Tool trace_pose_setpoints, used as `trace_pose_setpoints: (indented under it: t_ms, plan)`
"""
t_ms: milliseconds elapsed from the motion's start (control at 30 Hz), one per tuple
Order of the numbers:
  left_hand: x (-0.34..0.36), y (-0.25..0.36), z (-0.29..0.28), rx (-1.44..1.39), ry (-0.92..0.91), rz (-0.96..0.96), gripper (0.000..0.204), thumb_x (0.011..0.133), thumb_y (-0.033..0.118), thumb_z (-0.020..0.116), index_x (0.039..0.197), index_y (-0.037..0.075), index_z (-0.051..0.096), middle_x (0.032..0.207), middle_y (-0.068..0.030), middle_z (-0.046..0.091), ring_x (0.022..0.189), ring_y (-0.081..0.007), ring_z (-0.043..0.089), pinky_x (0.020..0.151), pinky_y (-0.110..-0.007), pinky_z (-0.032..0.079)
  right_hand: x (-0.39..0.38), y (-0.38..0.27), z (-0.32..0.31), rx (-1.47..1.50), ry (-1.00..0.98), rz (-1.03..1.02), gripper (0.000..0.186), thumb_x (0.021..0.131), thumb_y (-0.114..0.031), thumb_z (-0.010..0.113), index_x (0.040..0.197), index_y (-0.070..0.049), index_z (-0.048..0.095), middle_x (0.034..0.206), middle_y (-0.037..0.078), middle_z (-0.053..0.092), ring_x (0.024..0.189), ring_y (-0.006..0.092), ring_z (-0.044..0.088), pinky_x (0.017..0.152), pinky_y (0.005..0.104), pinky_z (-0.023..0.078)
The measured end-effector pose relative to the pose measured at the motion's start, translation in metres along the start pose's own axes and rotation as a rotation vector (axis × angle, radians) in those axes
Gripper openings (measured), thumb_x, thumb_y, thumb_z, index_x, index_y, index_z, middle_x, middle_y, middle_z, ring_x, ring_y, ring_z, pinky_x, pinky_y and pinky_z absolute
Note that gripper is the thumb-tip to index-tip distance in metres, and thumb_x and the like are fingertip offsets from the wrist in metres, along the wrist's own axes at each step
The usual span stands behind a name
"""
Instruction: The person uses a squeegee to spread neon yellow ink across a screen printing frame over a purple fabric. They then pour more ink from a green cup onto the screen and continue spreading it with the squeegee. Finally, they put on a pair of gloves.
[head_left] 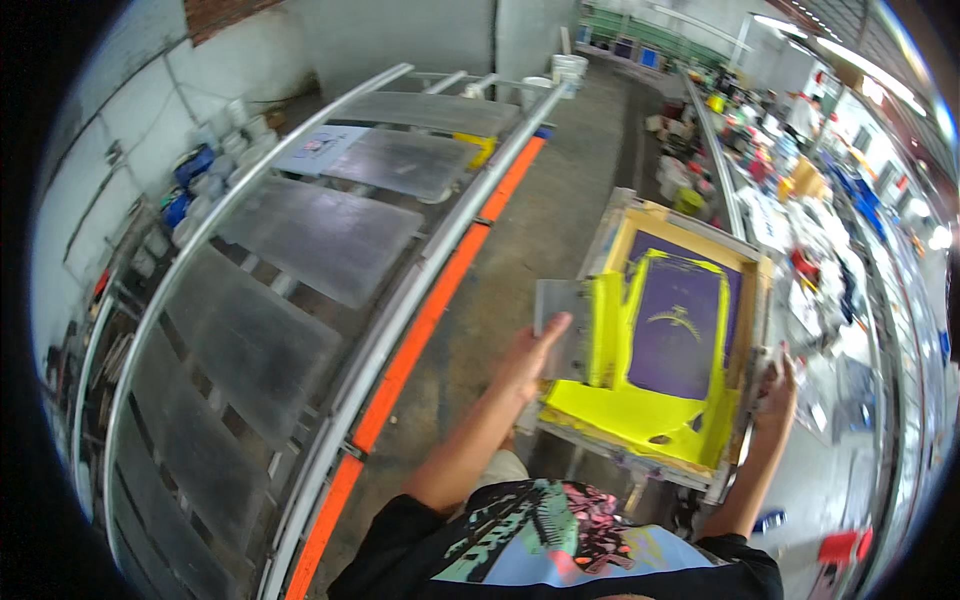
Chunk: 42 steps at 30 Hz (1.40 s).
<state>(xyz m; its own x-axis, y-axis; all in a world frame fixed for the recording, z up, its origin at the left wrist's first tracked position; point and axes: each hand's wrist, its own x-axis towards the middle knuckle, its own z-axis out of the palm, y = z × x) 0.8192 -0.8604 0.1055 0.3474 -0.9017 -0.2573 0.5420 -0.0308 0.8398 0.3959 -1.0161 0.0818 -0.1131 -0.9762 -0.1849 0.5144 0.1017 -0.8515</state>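
Observation:
My left hand (pixel 540 350) grips a grey squeegee (pixel 560 320), its blade coated in yellow ink, upright at the left side of a screen-printing frame (pixel 750 300). The screen has a purple stencil (pixel 675 340) with a small curved design, surrounded by yellow ink (pixel 620 410) that is thickest at the near end. My right hand (pixel 775 385) is closed at the frame's right edge, fingers slightly blurred. The frame is tilted in front of my body.
At left stands a long rack of grey platens (pixel 270 370) with metal rails and an orange strip (pixel 410 370); one platen carries a pale printed sheet (pixel 315 150). A concrete aisle (pixel 600 130) runs ahead. On the right are a cluttered bench (pixel 800 240) and a distant person (pixel 805 115).

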Motion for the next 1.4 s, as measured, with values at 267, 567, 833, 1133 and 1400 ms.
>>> trace_pose_setpoints:
  t_ms: [267, 567, 833, 1133, 1400]
  plan:
    - [0.01, -0.002, 0.047, 0.255, -0.189, -0.002, 0.059, 0.088, 0.059, 0.077, 0.107, 0.004, 0.07, 0.092, -0.0019, 0.066, 0.082, -0.0117, 0.06, 0.071, -0.03, 0.049, -0.005, 0.0, -0.091, -0.285, 0.186, -0.336, 0.039, 0.103, -0.029, 0.062, 0.139, -0.016, 0.061, 0.084, -0.004, 0.053, 0.067, 0.0061, 0.045, 0.058, 0.0208, 0.036]
    - [0.247, 0.011, 0.037, 0.147, -0.416, -0.368, 0.058, 0.09, 0.052, 0.077, 0.117, 0.001, 0.071, 0.1, -0.0055, 0.073, 0.085, -0.0144, 0.069, 0.078, -0.033, 0.056, 0.04, 0.058, -0.005, -0.005, 0.505, -0.09, 0.049, 0.097, -0.048, 0.067, 0.133, -0.015, 0.063, 0.104, 0.003, 0.061, 0.091, 0.0126, 0.056, 0.08, 0.0286, 0.046]
    - [0.493, 0.08, 0.075, 0.234, -0.265, -0.293, 0.054, 0.085, 0.049, 0.083, 0.112, 0.003, 0.072, 0.101, -0.0049, 0.073, 0.088, -0.0135, 0.069, 0.08, -0.032, 0.057, 0.286, 0.071, 0.129, -0.208, 0.342, -0.336, 0.058, 0.1, -0.01, 0.053, 0.158, -0.012, 0.043, 0.081, -0.007, 0.042, 0.064, 0.0035, 0.034, 0.056, 0.0178, 0.03]
    - [0.786, 0.2, 0.1, 0.075, -0.155, -0.108, 0.069, 0.087, 0.052, 0.08, 0.132, 0.002, 0.061, 0.118, -0.0072, 0.068, 0.102, -0.0173, 0.067, 0.09, -0.034, 0.055, 0.604, 0.044, 0.373, 0.168, 0.078, -0.167, 0.035, 0.105, -0.029, 0.059, 0.133, -0.009, 0.064, 0.079, -0.005, 0.056, 0.068, 0.0048, 0.049, 0.061, 0.0224, 0.035]
    - [1.054, 0.268, 0.171, 0.189, -0.154, -0.115, 0.061, 0.088, 0.053, 0.079, 0.119, 0.002, 0.07, 0.087, 0.0068, 0.061, 0.067, 0.0014, 0.047, 0.06, -0.02, 0.041, 0.815, 0.058, 0.5, 0.182, 0.259, -0.203, 0.041, 0.103, -0.032, 0.061, 0.14, -0.014, 0.061, 0.077, -0.006, 0.057, 0.067, 0.0065, 0.052, 0.063, 0.0224, 0.043]
